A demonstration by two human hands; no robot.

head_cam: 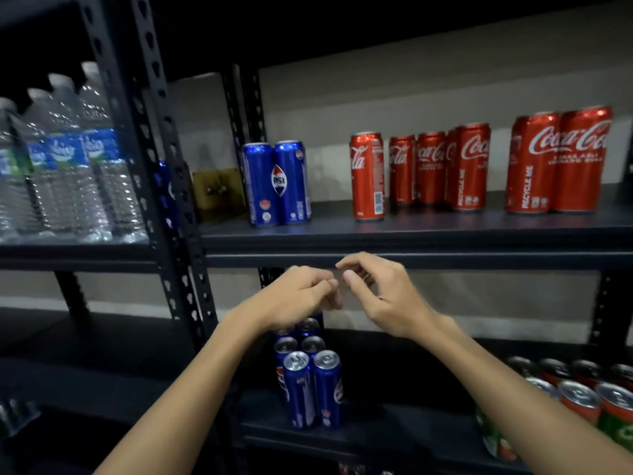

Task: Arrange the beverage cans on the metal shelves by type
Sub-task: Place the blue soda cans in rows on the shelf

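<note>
Both hands hang in the air just under the front lip of the upper shelf (411, 231), close together and almost touching. The left hand (294, 296) has its fingers loosely curled with nothing in them; the right hand (380, 293) is the same, thumb and fingers relaxed and empty.

On the upper shelf two blue cans (275, 183) stand side by side at the left, and well apart to their right runs a row of red cans (469, 169), some paired, one standing a little alone. Below, on the lower shelf (376, 437), a double file of blue cans (310, 382) runs from near to far, right under the left wrist. At the far right of that shelf sits a cluster of red and green cans (599, 402). Water bottles (65, 159) fill the next rack to the left.

I'd judge the next job is uniting the blues. The two upstairs are the strays, so reach up, take one in each hand by the body, and set them down at the near end of the lower file, upright, without knocking the front pair.
</note>
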